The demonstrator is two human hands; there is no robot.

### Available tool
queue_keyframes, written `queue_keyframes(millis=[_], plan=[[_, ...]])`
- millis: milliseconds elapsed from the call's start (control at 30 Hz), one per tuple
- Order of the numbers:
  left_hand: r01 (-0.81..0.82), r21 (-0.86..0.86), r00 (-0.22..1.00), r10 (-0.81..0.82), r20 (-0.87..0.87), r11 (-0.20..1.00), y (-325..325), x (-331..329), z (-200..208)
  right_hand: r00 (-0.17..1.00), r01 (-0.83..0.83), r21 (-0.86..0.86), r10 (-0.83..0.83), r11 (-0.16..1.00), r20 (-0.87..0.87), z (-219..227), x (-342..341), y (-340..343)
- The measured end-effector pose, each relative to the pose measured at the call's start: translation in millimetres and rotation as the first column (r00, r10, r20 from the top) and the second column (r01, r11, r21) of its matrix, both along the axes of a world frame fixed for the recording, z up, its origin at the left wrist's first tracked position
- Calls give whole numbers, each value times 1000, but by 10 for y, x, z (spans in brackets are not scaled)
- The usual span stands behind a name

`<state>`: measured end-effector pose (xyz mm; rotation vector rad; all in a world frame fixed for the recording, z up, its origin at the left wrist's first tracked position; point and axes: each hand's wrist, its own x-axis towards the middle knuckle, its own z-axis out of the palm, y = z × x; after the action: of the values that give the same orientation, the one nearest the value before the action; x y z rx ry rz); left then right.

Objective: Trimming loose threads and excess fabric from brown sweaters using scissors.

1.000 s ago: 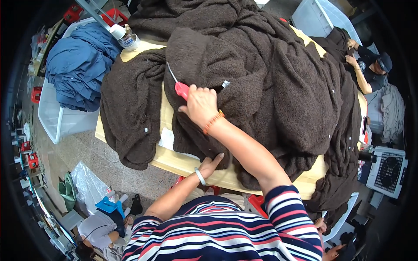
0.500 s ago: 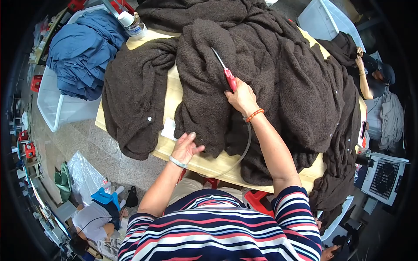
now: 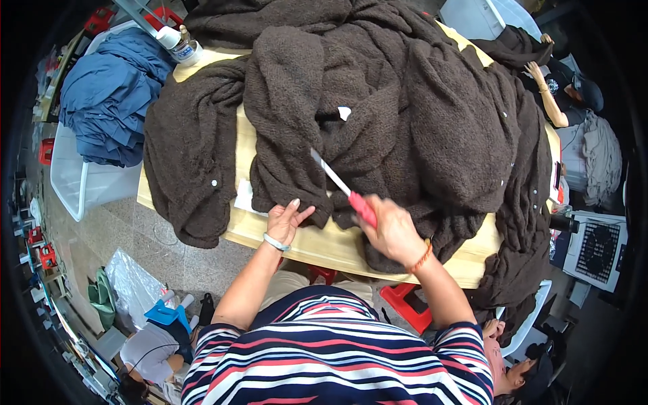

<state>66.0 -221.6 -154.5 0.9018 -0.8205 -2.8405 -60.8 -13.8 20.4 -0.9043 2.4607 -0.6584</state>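
Dark brown knitted garments lie heaped over a pale wooden table. My right hand is closed round the red handle of what looks like an air blow gun. Its long, thin metal nozzle points up and left, over the lower part of the middle garment; the tip is smeared by motion. My left hand is at that garment's near edge, thumb and fingers apart, touching the knit. Deeper in the folds a small white label shows beside a dark opening.
A white-capped bottle stands at the table's far left corner. Beyond it is a pale plastic bin piled with blue cloth. A red stool is under the near edge. Other people sit around, one handling brown cloth at far right.
My right hand has drawn the blow gun back toward me, and its tip has dropped lower over the garment. The white label has come into sight. My left hand stays by the near edge.
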Motion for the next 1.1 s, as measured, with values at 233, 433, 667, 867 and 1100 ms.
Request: queue_keyframes(millis=[233,433,667,867,1100], plan=[[-9,15,998,10,-63,1000,98,60,-327,986,-167,149,163,975,37,-50,595,423],[35,130,997,-25,-79,991,140,-20,-279,967,-226,168,200,959,161,-163,550,423],[46,-28,994,-43,101,999,272,-54,-155,994,-106,125,102,986,39,-202,578,496],[130,-877,936,-234,263,-463,447,40,-198,1000,-10,131,10,991,0,-176,582,605],[332,-849,941,-202,270,411,396,6,-139,997,-18,192,2,981,82,-132,658,712]])
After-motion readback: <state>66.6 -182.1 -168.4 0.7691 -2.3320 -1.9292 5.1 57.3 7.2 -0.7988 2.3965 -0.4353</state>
